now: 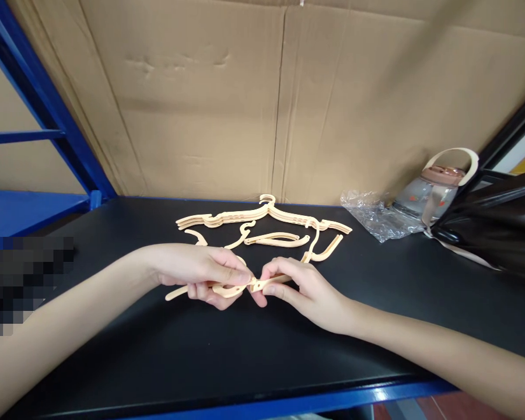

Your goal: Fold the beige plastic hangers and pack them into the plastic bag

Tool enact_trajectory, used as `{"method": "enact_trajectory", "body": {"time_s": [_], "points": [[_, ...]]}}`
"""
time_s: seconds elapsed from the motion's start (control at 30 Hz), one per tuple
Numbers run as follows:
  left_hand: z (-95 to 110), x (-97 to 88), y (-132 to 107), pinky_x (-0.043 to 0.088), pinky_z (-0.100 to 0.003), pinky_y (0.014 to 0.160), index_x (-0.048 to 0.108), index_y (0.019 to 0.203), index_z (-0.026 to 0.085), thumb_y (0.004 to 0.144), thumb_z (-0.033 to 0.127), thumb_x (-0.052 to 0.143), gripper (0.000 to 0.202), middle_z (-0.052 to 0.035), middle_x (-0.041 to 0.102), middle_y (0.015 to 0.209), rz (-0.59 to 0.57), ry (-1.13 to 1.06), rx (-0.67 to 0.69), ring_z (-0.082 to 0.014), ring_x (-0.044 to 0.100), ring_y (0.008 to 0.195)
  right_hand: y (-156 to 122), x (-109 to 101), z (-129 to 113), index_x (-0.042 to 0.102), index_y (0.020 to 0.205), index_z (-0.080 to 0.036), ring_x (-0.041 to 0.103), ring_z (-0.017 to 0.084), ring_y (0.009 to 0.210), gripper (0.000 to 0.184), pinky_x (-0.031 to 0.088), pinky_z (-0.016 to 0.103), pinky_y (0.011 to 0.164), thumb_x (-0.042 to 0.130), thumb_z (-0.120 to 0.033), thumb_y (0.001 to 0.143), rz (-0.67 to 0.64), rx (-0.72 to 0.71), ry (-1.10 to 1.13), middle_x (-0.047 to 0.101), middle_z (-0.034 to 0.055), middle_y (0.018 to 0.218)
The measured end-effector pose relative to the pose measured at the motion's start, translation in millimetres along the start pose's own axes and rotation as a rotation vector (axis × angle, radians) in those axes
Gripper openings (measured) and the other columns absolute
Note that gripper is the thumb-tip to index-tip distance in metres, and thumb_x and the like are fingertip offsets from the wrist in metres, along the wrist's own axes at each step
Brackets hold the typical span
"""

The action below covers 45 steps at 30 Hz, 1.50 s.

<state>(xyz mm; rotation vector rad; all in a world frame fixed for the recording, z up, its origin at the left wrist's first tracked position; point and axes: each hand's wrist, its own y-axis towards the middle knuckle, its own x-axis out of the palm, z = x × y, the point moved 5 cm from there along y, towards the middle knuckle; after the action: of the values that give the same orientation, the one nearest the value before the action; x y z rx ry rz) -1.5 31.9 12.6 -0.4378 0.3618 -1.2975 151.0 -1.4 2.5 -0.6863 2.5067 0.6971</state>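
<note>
My left hand (pixel 201 274) is closed around a cream plastic hanger arm (pixel 177 291), whose end sticks out to the left. My right hand (pixel 306 289) pinches a second cream hanger piece (pixel 271 282), and the two pieces meet between my fingertips. Both hands hover just above the black tabletop (pixel 245 350). Behind them lie loose cream hanger parts (pixel 273 239) and a stack of assembled cream hangers (pixel 262 216).
A crumpled clear plastic bag (pixel 371 216) and a clear jug with a pinkish lid (pixel 433 189) sit at the back right beside a black bag (pixel 499 227). Cardboard sheets (pixel 245 99) stand behind the table. A blue metal rack (pixel 39 116) is on the left.
</note>
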Motion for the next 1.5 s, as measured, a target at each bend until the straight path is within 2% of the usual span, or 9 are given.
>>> {"method": "enact_trajectory", "body": {"time_s": [0.17, 0.37, 0.53, 0.63, 0.73, 0.87, 1.03, 1.2, 1.5], "points": [[-3, 2.6, 2, 0.007, -0.014, 0.023, 0.067, 0.112, 0.016, 0.088, 0.047, 0.054, 0.041, 0.0023, 0.044, 0.052, -0.074, -0.033, -0.046, -0.0035, 0.017, 0.032, -1, 5, 2, 0.058, 0.091, -0.018, 0.064, 0.014, 0.082, 0.012, 0.047, 0.026, 0.078, 0.057, -0.031, 0.091, -0.083, 0.141, 0.266, 0.067, 0.0002, 0.084], [-7, 6.8, 5, 0.011, -0.014, 0.022, 0.067, 0.111, 0.017, 0.090, 0.045, 0.052, 0.039, -0.0008, 0.053, 0.055, -0.150, 0.012, -0.150, -0.0038, 0.019, 0.030, -3, 12, 1, 0.061, 0.089, -0.017, 0.065, 0.016, 0.084, 0.014, 0.049, 0.029, 0.080, 0.061, -0.031, 0.087, -0.144, 0.185, 0.387, 0.069, 0.0023, 0.084], [-8, 47.0, 22, 0.018, -0.016, 0.026, 0.065, 0.108, 0.018, 0.090, 0.032, 0.054, 0.026, -0.0012, 0.060, 0.062, -0.218, 0.092, -0.249, -0.0058, 0.029, 0.034, 10, -21, 0, 0.057, 0.083, -0.019, 0.059, 0.009, 0.072, 0.009, 0.045, 0.020, 0.066, 0.059, -0.025, 0.089, 0.256, 0.077, 0.402, 0.061, -0.0027, 0.076], [0, 62.2, 25, 0.027, -0.014, 0.035, 0.063, 0.110, 0.019, 0.094, 0.028, 0.045, 0.026, 0.0007, 0.058, 0.060, -0.143, 0.203, -0.198, -0.0077, 0.037, 0.043, 12, -24, 1, 0.057, 0.085, -0.019, 0.057, 0.008, 0.069, 0.007, 0.044, 0.020, 0.064, 0.060, -0.024, 0.088, 0.224, 0.067, 0.390, 0.061, -0.0030, 0.074], [11, 50.2, 15, 0.032, -0.014, 0.046, 0.060, 0.111, 0.020, 0.095, 0.033, 0.043, 0.026, 0.0014, 0.058, 0.059, 0.059, 0.297, -0.161, -0.0100, 0.045, 0.055, 7, -15, 3, 0.057, 0.086, -0.018, 0.058, 0.009, 0.075, 0.006, 0.045, 0.021, 0.068, 0.058, -0.024, 0.089, 0.135, 0.074, 0.416, 0.061, -0.0021, 0.078], [20, 22.2, -4, 0.036, -0.016, 0.054, 0.063, 0.090, 0.018, 0.092, 0.045, 0.046, 0.032, -0.0002, 0.059, 0.065, 0.219, 0.371, -0.130, -0.0113, 0.048, 0.065, 4, -6, 7, 0.058, 0.084, -0.018, 0.057, 0.010, 0.077, 0.008, 0.045, 0.022, 0.071, 0.061, -0.024, 0.088, 0.085, 0.099, 0.405, 0.059, -0.0023, 0.078], [9, -1.4, -19, 0.028, -0.017, 0.045, 0.067, 0.099, 0.024, 0.089, 0.055, 0.044, 0.040, 0.0014, 0.052, 0.070, 0.375, 0.398, -0.215, -0.0100, 0.036, 0.055, 6, -1, 12, 0.058, 0.086, -0.018, 0.057, 0.011, 0.076, 0.010, 0.043, 0.021, 0.065, 0.060, -0.028, 0.088, 0.036, 0.153, 0.350, 0.061, -0.0015, 0.079], [-1, 2.8, -20, 0.021, -0.019, 0.044, 0.067, 0.096, 0.021, 0.088, 0.059, 0.042, 0.046, 0.0023, 0.043, 0.063, 0.368, 0.180, -0.115, -0.0088, 0.023, 0.049, 5, 8, 8, 0.057, 0.087, -0.018, 0.060, 0.011, 0.079, 0.012, 0.046, 0.023, 0.072, 0.058, -0.029, 0.090, -0.053, 0.142, 0.367, 0.064, -0.0003, 0.082], [-18, 13.3, -7, 0.015, -0.021, 0.041, 0.068, 0.105, 0.017, 0.089, 0.053, 0.046, 0.045, 0.0029, 0.044, 0.058, 0.167, 0.069, -0.085, -0.0067, 0.021, 0.045, 1, 15, 6, 0.059, 0.089, -0.017, 0.063, 0.013, 0.084, 0.017, 0.048, 0.026, 0.078, 0.061, -0.035, 0.087, -0.185, 0.153, 0.367, 0.068, 0.0015, 0.083]]}}
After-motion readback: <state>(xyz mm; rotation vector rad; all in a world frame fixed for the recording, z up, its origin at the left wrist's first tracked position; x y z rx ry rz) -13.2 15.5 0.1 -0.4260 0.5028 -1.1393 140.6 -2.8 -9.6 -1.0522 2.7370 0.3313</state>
